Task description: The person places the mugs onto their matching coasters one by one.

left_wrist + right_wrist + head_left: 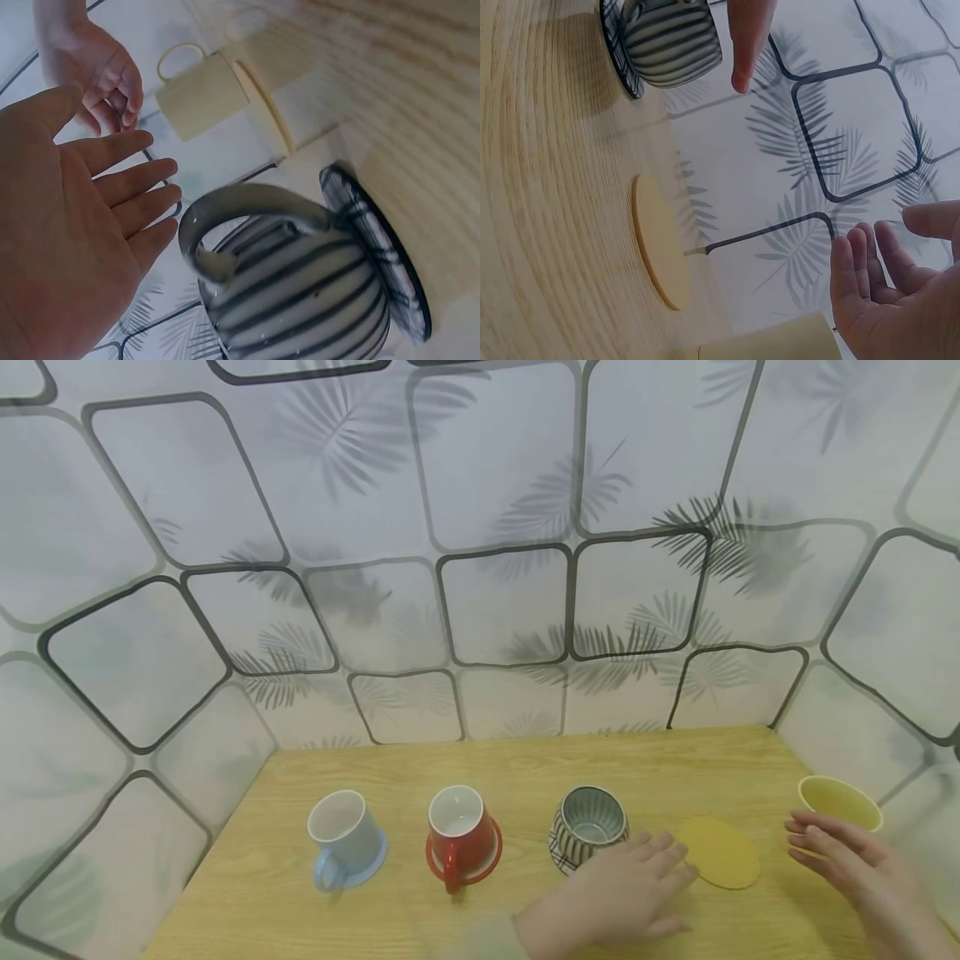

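Observation:
My left hand (630, 885) hovers with straight, spread fingers in front of a grey striped mug (588, 827), partly covering it in the head view. Nothing lies in its palm, which the left wrist view shows beside the mug's handle (247, 206). The striped mug stands on a plaid coaster (382, 259). To the right, my right hand (855, 868) holds nothing, its fingers loosely bent near a yellow mug (840, 802), whose lower part it hides. A bare yellow coaster (720, 852) lies flat between the two hands.
A red mug (468, 847) sits on a red coaster (491, 864) left of the striped one. Farther left, a light blue mug (345, 835) stands on a blue coaster (371, 864). Patterned walls (510, 610) enclose the wooden table (300, 927) at the back and sides.

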The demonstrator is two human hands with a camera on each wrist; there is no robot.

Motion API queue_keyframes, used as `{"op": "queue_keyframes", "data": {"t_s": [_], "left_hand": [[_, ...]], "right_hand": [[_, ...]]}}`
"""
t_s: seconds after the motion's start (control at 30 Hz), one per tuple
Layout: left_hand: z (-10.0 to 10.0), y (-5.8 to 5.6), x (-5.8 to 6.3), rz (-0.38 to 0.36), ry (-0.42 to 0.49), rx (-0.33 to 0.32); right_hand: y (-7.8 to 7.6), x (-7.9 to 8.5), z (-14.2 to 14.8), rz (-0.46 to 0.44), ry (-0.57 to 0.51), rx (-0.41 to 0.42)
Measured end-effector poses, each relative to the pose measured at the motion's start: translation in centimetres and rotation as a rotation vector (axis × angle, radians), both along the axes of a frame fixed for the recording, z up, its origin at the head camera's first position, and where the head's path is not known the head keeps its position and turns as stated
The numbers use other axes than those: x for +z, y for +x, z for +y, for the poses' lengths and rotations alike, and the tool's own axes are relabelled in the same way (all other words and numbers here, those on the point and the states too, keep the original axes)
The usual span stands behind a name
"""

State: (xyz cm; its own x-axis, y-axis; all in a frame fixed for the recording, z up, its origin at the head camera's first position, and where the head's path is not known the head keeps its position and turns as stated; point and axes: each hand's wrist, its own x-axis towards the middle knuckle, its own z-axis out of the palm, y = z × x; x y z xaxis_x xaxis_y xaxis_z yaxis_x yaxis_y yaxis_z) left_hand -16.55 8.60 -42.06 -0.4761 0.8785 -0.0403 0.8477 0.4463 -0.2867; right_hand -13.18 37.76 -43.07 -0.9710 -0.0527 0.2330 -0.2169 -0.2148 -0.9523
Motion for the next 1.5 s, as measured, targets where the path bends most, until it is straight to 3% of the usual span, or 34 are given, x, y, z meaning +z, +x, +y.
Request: {"op": "queue_keyframes", "data": {"t_s": [0.2, 0.37, 0.67, 0.9, 1.07, 1.3, 1.5], "left_hand": [[0.8, 0.4, -0.6, 0.0, -0.011, 0.002], [1.3, 0.6, -1.2, 0.002, -0.005, -0.001], [2.3, 0.7, -2.8, 0.019, 0.029, -0.015], [2.8, 0.8, -2.7, 0.017, 0.038, -0.031], [3.4, 0.6, -2.7, 0.026, 0.01, 0.014], [4.3, 0.1, -2.9, 0.025, -0.006, 0.074], [4.8, -0.3, -3.2, 0.047, 0.001, 0.104]], "right_hand": [[0.1, -0.1, 0.6, 0.003, -0.056, 0.019], [0.2, -0.3, 1.3, -0.011, -0.047, -0.031], [0.4, -1.1, 2.6, 0.046, -0.117, -0.044], [0.3, -1.7, 3.5, 0.123, -0.184, -0.02], [0.2, -1.9, 4.1, 0.138, -0.188, -0.041], [0.0, -2.1, 4.9, 0.175, -0.241, 0.007], [-0.1, -2.3, 5.5, 0.121, -0.249, -0.065]]}}
